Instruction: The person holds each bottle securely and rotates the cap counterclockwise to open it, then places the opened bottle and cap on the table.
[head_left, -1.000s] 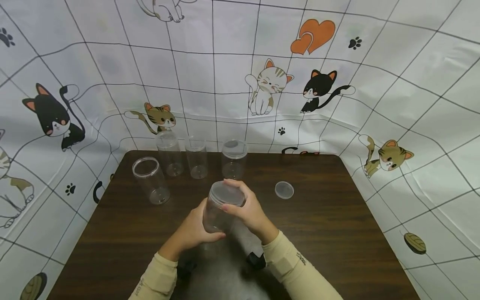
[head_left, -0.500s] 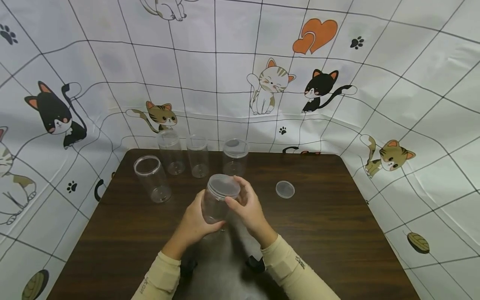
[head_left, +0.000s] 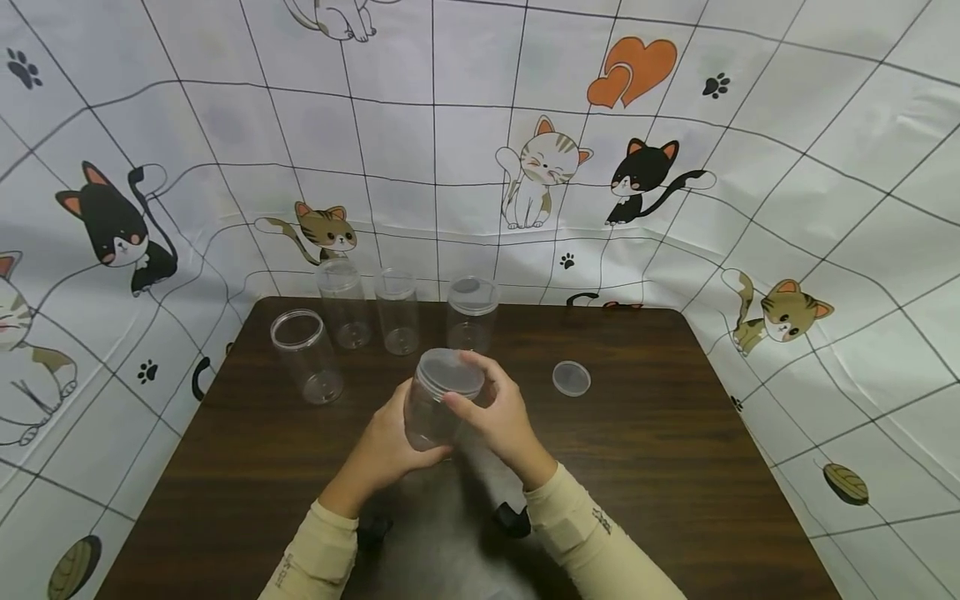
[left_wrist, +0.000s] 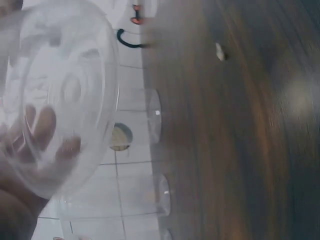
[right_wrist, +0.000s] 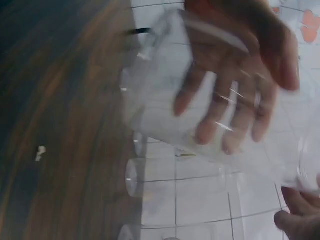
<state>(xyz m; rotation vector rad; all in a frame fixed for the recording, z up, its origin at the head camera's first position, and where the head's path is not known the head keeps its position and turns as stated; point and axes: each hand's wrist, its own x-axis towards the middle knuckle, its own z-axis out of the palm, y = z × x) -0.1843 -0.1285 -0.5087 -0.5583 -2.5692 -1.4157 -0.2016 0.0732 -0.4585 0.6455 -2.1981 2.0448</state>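
Note:
In the head view, my left hand [head_left: 386, 437] grips the side of a clear plastic jar [head_left: 431, 421], which tilts above the middle of the table. A translucent lid [head_left: 450, 372] sits on the jar's top. My right hand [head_left: 504, 417] holds this lid by its rim, thumb at the near side and fingers at the far side. The jar's round bottom [left_wrist: 70, 95] fills the left part of the left wrist view. Through the clear wall in the right wrist view, the left hand's fingers [right_wrist: 215, 112] show spread around the jar.
An open-topped jar [head_left: 307, 358] stands at the left of the dark wooden table [head_left: 660, 467]. Behind it are two clear jars, one wider [head_left: 345, 308] and one narrow [head_left: 397, 317]. A lidded jar [head_left: 471, 321] stands at the back centre. One loose lid [head_left: 572, 378] lies to the right.
The jar has shifted slightly up in the head view with both hands. My right hand's fingers and thumb have changed position around the lid's rim. The other jars and the loose lid stay put.

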